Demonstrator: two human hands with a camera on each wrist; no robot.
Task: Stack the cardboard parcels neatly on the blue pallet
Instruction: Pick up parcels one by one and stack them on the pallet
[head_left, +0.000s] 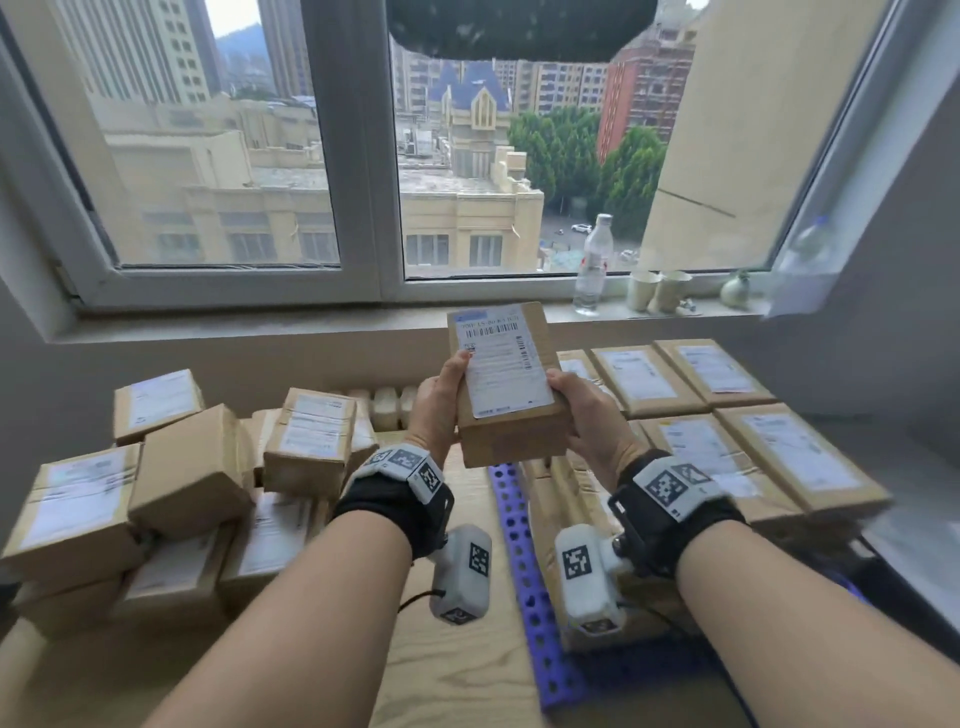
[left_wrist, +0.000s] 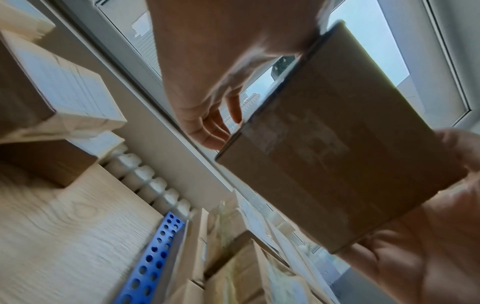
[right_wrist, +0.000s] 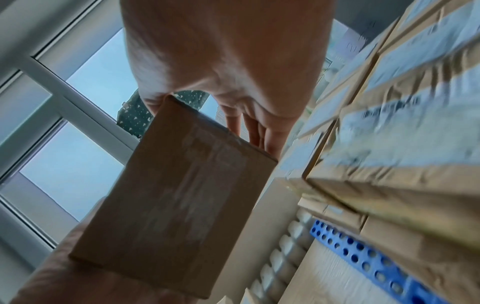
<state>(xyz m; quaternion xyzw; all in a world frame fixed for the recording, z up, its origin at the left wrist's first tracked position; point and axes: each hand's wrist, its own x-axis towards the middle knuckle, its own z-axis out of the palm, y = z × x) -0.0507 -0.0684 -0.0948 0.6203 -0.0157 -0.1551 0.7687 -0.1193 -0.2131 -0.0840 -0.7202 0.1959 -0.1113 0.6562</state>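
A cardboard parcel (left_wrist: 337, 148) is held in the air between two hands: the left hand (left_wrist: 223, 67) grips its upper edge, the right hand (left_wrist: 428, 236) its lower one. Below, the blue pallet (left_wrist: 153, 261) lies on the wooden surface (left_wrist: 64, 236), stacked parcels (left_wrist: 233, 267) beside it.

Both bare forearms reach forward, raised, each wrist wearing a black strap with a camera. The left hand (head_left: 435, 410) and right hand (head_left: 592, 415) face each other, thumbs on top, fingers curled underneath, gripping one parcel (head_left: 506, 384) between them.
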